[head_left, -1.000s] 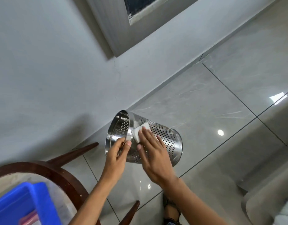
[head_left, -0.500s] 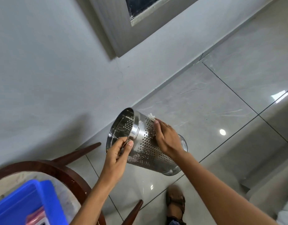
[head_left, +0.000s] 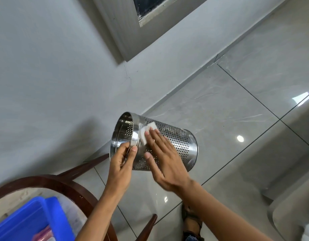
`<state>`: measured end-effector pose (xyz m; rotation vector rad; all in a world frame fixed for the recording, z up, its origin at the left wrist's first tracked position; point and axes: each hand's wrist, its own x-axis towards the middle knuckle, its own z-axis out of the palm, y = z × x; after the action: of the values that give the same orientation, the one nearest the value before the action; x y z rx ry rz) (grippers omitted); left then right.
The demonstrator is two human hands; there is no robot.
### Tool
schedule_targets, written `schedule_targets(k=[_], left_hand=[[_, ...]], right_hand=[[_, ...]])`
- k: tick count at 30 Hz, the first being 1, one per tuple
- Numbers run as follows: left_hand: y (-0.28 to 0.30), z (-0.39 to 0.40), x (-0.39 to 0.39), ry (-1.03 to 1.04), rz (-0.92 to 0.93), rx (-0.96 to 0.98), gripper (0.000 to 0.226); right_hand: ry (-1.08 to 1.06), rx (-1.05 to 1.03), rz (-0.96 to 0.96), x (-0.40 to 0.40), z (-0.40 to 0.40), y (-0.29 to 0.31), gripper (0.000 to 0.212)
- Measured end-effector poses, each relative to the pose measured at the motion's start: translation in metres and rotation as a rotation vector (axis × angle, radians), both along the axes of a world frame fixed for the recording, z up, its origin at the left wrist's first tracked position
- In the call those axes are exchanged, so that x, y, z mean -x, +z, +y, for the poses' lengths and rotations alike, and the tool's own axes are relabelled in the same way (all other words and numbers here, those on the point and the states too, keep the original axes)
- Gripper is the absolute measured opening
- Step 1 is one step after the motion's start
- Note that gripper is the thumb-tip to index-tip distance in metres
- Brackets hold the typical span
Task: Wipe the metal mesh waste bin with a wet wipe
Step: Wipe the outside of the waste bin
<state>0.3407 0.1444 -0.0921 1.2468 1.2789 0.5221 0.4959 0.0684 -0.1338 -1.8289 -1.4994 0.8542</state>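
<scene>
I hold the shiny perforated steel waste bin tilted above the floor — left hand fingers clamped on its stiff rim, right hand fingers flat, pressing the soft white wet wipe against slick, likely light mesh.

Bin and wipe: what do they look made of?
Bin: looks like polished steel, judging by mirror-like reflections on the rim band and rows of punched holes in the wall. Wipe: white, matte, soft-looking sheet, probably nonwoven fabric or paper; wetness can't be told.
</scene>
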Motion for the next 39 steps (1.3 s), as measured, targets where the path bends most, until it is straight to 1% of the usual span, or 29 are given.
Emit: schedule_targets(k=[3,5,10,12,15,17,19,24,27,33,36,39], left_hand=[[0.0,0.001,-0.001,-0.007,0.0,0.013,0.027],[0.001,0.003,-0.003,-0.003,0.0,0.023,0.027],[0.003,0.011,-0.008,0.031,0.001,0.049,0.024],[0.003,0.013,-0.011,0.03,0.032,0.043,0.021],[0.004,0.013,-0.02,0.04,0.045,0.019,0.019],[0.004,0.014,-0.024,0.043,0.048,0.0,0.02],[0.006,0.015,-0.025,0.039,0.059,0.001,0.02],[0.014,0.011,-0.023,0.057,0.054,0.019,0.022],[0.019,0.002,-0.016,0.018,0.051,-0.006,0.023],[0.034,-0.013,-0.005,-0.138,0.136,-0.183,0.019],[0.041,-0.014,-0.003,-0.2,0.238,-0.316,0.016],[0.046,-0.017,-0.006,-0.264,0.355,-0.472,0.015]], right_hand=[[-0.077,0.06,0.043,-0.01,0.032,0.003,0.065],[-0.033,0.034,0.053,-0.015,0.038,0.003,0.066],[0.138,-0.146,-0.072,-0.011,-0.001,-0.009,0.076],[0.164,-0.159,-0.123,0.003,-0.022,-0.017,0.076],[0.197,-0.111,-0.179,0.024,-0.046,-0.026,0.079],[0.144,-0.095,-0.169,0.031,-0.047,-0.028,0.081],[0.045,-0.089,-0.129,0.033,-0.036,-0.026,0.081],[-0.194,-0.044,-0.039,0.023,-0.001,-0.015,0.071],[-0.299,0.041,0.032,0.008,0.01,-0.014,0.066],[-0.453,0.286,0.178,-0.029,0.007,-0.026,0.072],[-0.499,0.417,0.225,-0.039,-0.009,-0.038,0.071],[-0.558,0.395,0.312,-0.034,-0.019,-0.036,0.07]])
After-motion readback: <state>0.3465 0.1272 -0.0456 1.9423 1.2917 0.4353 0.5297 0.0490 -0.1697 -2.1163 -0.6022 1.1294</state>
